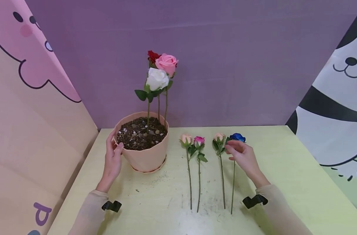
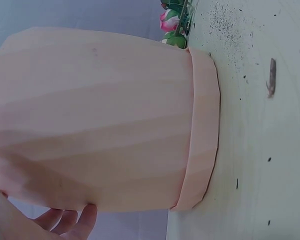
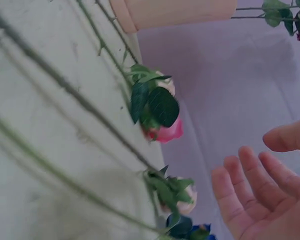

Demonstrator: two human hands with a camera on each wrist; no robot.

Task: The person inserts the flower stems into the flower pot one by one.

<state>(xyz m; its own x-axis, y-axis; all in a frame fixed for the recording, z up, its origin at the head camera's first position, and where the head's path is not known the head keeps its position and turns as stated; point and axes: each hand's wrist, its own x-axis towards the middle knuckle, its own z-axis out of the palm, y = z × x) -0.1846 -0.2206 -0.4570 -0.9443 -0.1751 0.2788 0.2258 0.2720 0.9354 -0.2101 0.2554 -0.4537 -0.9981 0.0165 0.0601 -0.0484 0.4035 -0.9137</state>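
Observation:
At the left a peach flower pot (image 1: 146, 158) full of dark soil (image 1: 137, 135) stands on its saucer. My left hand (image 1: 112, 161) holds the pot's left side, thumb at the rim; fingertips (image 2: 87, 220) lie against its wall in the left wrist view. A white rose (image 1: 157, 79), a pink rose (image 1: 167, 63) and a red rose (image 1: 152, 56) stand upright in the soil. My right hand (image 1: 243, 156) hovers with relaxed fingers and nothing held, overlapping the blue rose (image 1: 238, 137) in the head view. Beside it lies a pale peach rose (image 1: 219, 138).
Another peach rose (image 1: 186, 139) and a magenta rose (image 1: 199, 141) lie between the pot and the right-hand pair, stems toward me. Soil crumbs dot the pale table (image 1: 155, 215). A purple backdrop (image 1: 225, 65) rises behind, with printed panels at both sides.

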